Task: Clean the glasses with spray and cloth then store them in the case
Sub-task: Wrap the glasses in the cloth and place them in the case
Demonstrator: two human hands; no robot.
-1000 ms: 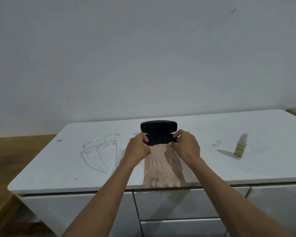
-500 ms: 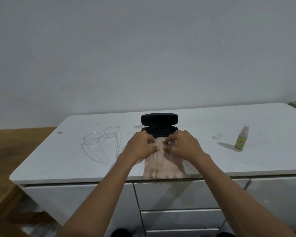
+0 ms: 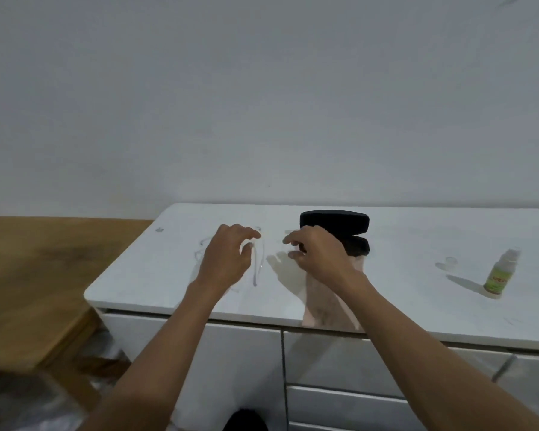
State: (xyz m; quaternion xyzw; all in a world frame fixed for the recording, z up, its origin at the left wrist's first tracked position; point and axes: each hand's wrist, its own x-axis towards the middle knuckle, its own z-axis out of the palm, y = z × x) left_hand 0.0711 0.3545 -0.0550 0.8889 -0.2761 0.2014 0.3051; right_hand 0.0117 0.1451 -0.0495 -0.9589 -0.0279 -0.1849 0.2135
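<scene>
We've left the open case (image 3: pixel 335 231); both hands — left hand (image 3: pixel 227 259), right hand (image 3: pixel 319 255) — now spread, empty, reaching the glasses (image 3: pixel 257 262) left of it; storing next.

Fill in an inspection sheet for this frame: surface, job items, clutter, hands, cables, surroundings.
Surface: white cabinet top, faint smudges.
Job's things: clear glasses lying flat, partly under the left hand; black case open; pink cloth draped over the front edge; spray bottle upright, uncapped; clear cap beside it.
Clutter: small object at the back left corner.
Hands: left hand and right hand open, holding nothing.
Cables: nothing seen.
Surroundings: plain wall, wooden surface, drawers below.
</scene>
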